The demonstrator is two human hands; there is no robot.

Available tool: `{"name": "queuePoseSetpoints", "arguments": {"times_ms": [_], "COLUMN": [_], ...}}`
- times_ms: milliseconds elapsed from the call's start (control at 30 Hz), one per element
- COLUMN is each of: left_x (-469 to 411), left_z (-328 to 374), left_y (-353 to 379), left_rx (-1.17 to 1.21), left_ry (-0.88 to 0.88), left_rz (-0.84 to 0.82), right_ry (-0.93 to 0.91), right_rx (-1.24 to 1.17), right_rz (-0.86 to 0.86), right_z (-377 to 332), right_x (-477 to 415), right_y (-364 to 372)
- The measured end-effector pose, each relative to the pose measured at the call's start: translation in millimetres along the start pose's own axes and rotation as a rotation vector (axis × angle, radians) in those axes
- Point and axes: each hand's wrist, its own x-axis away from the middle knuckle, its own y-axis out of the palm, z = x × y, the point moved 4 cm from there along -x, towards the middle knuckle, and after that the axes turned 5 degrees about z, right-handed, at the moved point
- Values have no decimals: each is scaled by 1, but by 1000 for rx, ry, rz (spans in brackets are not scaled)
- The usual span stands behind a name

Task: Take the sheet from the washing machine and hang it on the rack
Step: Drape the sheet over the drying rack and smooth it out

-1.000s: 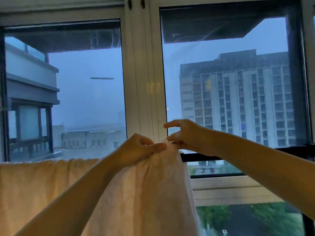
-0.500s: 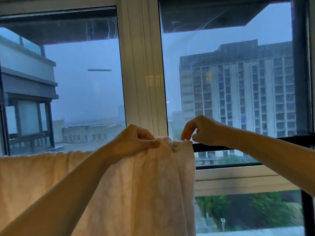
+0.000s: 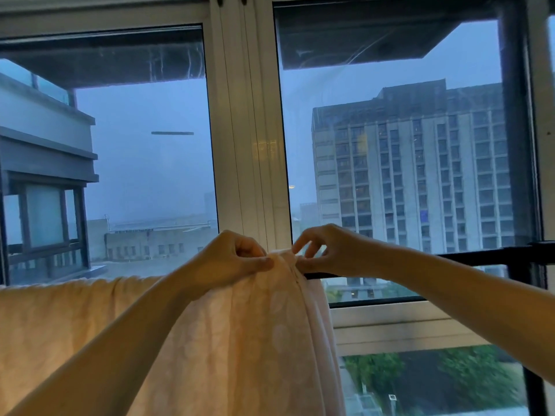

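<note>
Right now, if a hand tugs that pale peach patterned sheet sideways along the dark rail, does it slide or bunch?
Probably bunches: the pale peach patterned sheet is limp, already gathered in folds between the left hand and right hand. It likely drags rather than glides along the dark horizontal rail, given how much cloth hangs below. Whether it is damp cannot be told.

The sheet (image 3: 228, 340) ran past the bottom and left edges and covered the rack (image 3: 480, 256) beneath it; both forearms were cut off; the trees (image 3: 468, 382) below were blurred.
</note>
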Motion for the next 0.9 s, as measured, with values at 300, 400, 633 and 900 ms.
{"name": "queuePoseSetpoints", "arguments": {"times_ms": [300,400,633,900], "left_x": [0,-4,-4,-2], "left_z": [-8,-5,-6,9], "left_y": [-3,-1,0,5], "left_rx": [5,-85,-111,-158], "left_ry": [11,4,62,75], "left_rz": [44,80,28,2], "right_ry": [-155,-120,73,251], "right_rx": [228,274,382,525], "right_rz": [167,244,380,369], "right_z": [-7,-2,43,90], "right_x": [1,4,32,89], "right_y": [15,6,-55,-99]}}
